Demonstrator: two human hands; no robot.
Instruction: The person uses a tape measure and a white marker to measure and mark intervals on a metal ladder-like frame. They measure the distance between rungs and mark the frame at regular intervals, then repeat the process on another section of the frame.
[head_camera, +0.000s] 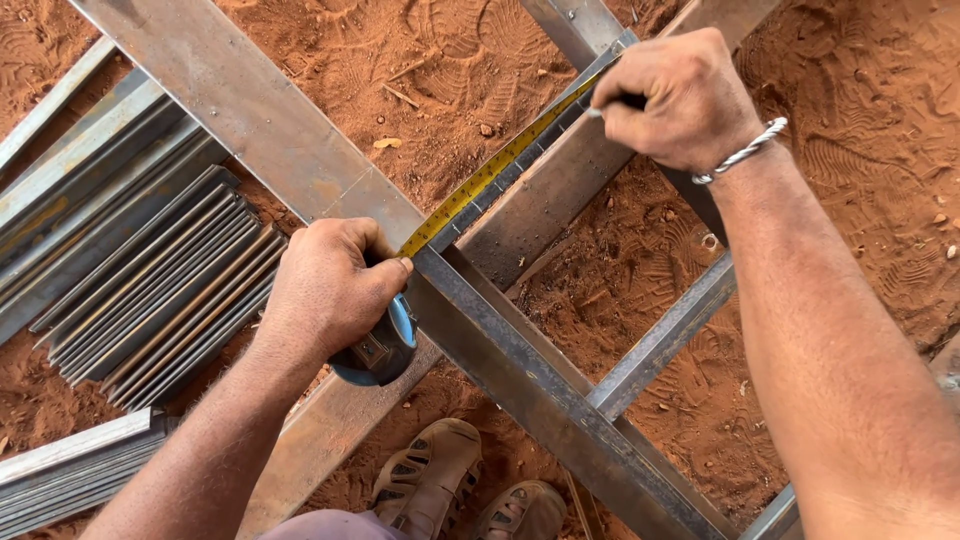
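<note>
My left hand (325, 290) grips the tape measure case (380, 350) against the steel bar (520, 380); my right hand (680, 95) pinches a marker over the yellow blade (480, 180); measuring stage; marking needs steady tape.

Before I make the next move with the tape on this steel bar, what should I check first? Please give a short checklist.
1. Left hand holds tape measure case firmly: ok.
2. Yellow tape blade lies straight along the steel bar: ok.
3. Right hand pins the blade's far end: ok.
4. Blade hook seated on the bar's end: cannot tell, hidden under the hand.
5. Feet in sandals clear of the frame: not ok, right beside it.
</note>
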